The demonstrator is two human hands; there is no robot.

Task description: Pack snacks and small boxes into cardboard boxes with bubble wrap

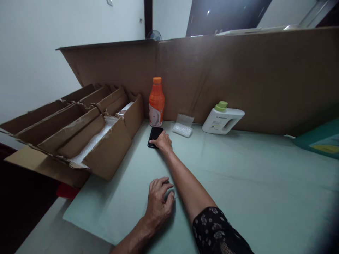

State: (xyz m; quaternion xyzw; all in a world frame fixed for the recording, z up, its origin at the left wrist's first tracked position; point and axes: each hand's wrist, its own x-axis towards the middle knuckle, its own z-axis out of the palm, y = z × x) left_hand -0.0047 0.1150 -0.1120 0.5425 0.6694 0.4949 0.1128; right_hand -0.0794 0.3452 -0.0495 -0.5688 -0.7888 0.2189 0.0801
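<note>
Black phone (pixel 154 136) flat on the pale green table cover (pixel 238 169), just in front of the orange bottle (pixel 156 102); right hand (pixel 162 141) stretched out, fingers flat on the phone's near right edge, touching rather than clasping; left hand (pixel 158 197) nearer the body, palm down on the cover, fingers curled, holding nothing; clear plastic packet (pixel 183 126) just right of the phone; white jug with green cap (pixel 223 120) further right, against the brown cardboard wall (pixel 238 77); divided cardboard box (pixel 79 130) to the left, white padding in one compartment.
</note>
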